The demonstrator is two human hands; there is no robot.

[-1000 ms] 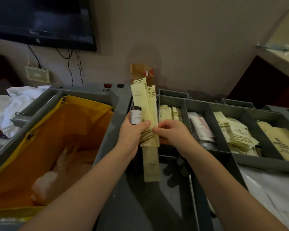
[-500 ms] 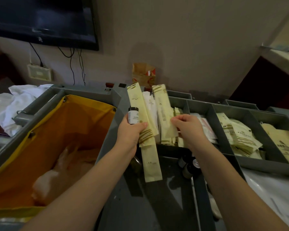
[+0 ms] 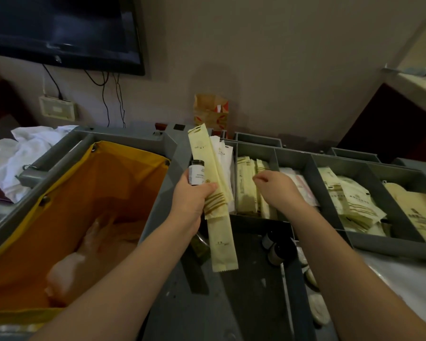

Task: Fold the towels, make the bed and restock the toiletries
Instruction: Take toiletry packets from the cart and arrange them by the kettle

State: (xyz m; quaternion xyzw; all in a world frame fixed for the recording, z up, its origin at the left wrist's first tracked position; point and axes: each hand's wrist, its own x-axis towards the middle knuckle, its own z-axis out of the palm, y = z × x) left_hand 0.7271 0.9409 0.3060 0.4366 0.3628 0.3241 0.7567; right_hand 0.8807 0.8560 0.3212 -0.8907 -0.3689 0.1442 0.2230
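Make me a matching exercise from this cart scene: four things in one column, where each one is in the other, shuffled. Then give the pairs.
Things
1. small dark-capped bottle with a white label
2. long cream paper sachets with brown stripes
3. crumpled white cloth
4. brown paper bag with red print

Places
A. against the wall behind the cart
B. left of the yellow laundry bag, outside the cart
C. fanned in the left hand, beside the bottle
D. gripped at the top of the left hand

Pairs: 1-D, 2-C, 3-B, 4-A
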